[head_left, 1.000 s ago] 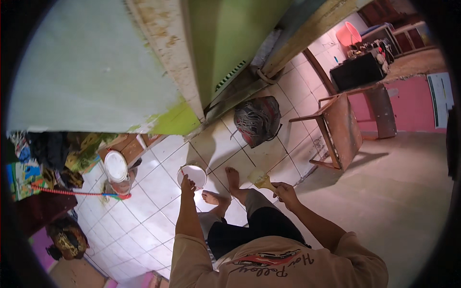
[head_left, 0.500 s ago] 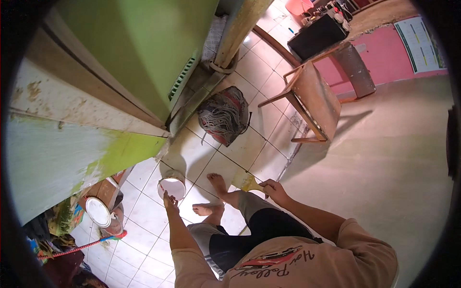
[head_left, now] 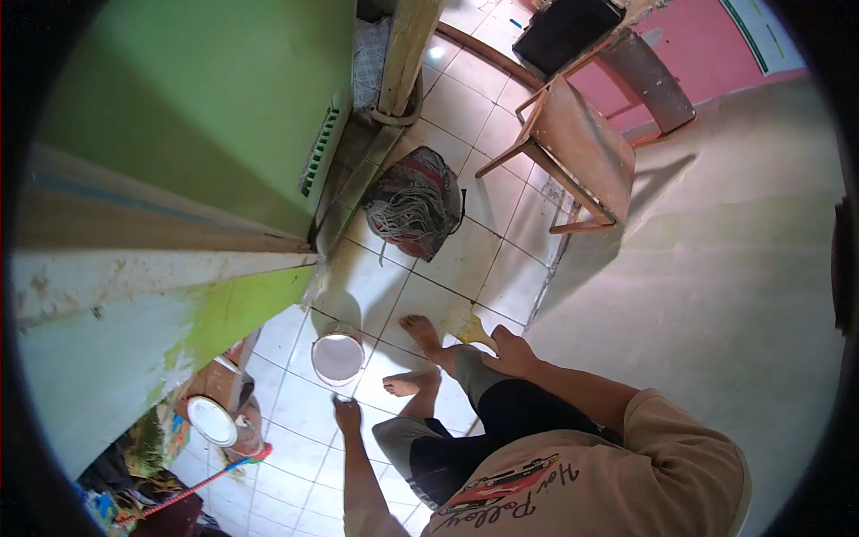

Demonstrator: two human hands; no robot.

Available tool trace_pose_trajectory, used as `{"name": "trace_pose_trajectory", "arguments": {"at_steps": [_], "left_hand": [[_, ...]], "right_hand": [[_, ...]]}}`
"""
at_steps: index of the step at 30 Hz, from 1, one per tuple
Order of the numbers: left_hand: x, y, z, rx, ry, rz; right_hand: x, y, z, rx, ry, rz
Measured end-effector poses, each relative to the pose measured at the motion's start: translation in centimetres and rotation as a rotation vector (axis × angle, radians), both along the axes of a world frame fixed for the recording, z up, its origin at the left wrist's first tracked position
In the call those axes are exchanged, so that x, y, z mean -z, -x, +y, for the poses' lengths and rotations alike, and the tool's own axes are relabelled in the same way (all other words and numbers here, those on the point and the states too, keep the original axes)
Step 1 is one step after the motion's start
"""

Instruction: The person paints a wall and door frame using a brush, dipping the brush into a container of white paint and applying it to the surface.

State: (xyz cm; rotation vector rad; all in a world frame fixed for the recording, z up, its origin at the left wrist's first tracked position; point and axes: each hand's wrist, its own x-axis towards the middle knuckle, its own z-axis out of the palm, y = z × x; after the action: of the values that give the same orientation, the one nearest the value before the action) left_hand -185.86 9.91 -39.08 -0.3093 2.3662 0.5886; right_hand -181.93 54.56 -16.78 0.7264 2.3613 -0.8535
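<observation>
In my right hand (head_left: 516,352) is a yellow-handled paintbrush (head_left: 474,332), its wide pale end pointing left over the floor beside my knee. The fingers are closed around its handle. A round white bucket (head_left: 338,360) with a pale inside stands on the tiles in front of my feet. Just on the near side of its rim is my left hand (head_left: 347,415), apart from it. A small dark smear shows at the left fingertips, and blur hides how those fingers are set.
A dark grey and red bundle (head_left: 414,208) lies ahead on the tiled floor. A wooden chair (head_left: 582,148) is tipped by the right wall. At lower left are a lidded bucket (head_left: 212,421) and a red-and-blue stick (head_left: 192,494). A green panel (head_left: 206,116) rises on the left.
My left hand has come away from the bucket's rim, moving back toward me. The paintbrush stays in my right hand. The whole view has shifted slightly.
</observation>
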Motion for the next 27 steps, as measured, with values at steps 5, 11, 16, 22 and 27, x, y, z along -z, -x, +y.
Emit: {"name": "trace_pose_trajectory", "arguments": {"at_steps": [5, 11, 16, 22, 27], "left_hand": [[-14.5, -6.0, -0.6, 0.092, -0.319, -0.218], [-20.9, -8.6, 1.7, 0.221, -0.327, -0.295], [-20.9, -9.8, 2.2, 0.218, -0.299, -0.071], [-23.4, -10.4, 1.2, 0.076, -0.3, -0.232], [-25.6, -14.2, -1.3, 0.089, -0.438, -0.53]], "right_hand": [[1.2, -2.8, 0.3, -0.105, 0.076, -0.034], [2.2, -4.3, -0.7, -0.013, 0.147, -0.057], [3.1, -6.5, -0.7, 0.039, 0.141, -0.019], [0.1, -5.4, -0.2, 0.039, 0.176, -0.093], [-2.9, -5.2, 2.3, -0.168, 0.242, -0.117]]}}
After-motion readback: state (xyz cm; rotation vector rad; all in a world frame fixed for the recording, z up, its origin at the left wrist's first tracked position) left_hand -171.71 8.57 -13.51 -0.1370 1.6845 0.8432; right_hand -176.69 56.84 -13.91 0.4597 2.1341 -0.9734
